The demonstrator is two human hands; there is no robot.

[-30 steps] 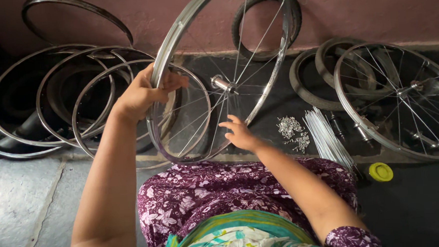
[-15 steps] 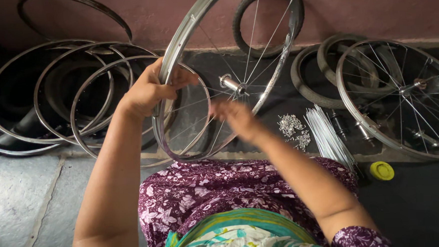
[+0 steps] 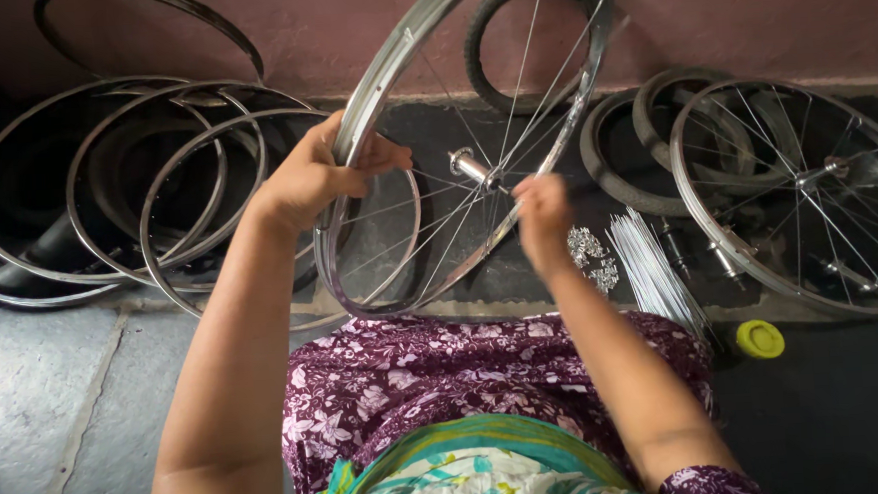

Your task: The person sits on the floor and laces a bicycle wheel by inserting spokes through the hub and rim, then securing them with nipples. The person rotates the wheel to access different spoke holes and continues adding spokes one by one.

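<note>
A shiny metal bicycle wheel rim (image 3: 396, 61) with thin spokes and a central hub (image 3: 472, 165) stands tilted in front of me, its lower edge resting on my lap. My left hand (image 3: 317, 173) grips the rim's left side. My right hand (image 3: 543, 214) is just right of the hub, fingers pinched on a spoke near the rim's right side. A bundle of loose silver spokes (image 3: 653, 271) and a small pile of spoke nipples (image 3: 589, 247) lie on the floor to the right of my right hand.
Several bare rims (image 3: 145, 182) lean against the wall at left. A spoked wheel (image 3: 797, 193) and rubber tyres (image 3: 619, 152) lie at right, another tyre (image 3: 521, 2) stands behind. A yellow-capped container (image 3: 759, 338) sits beside my knee.
My right hand has risen from the rim's lower edge to the spokes beside the hub. The wheel has tilted slightly; my left hand keeps its grip.
</note>
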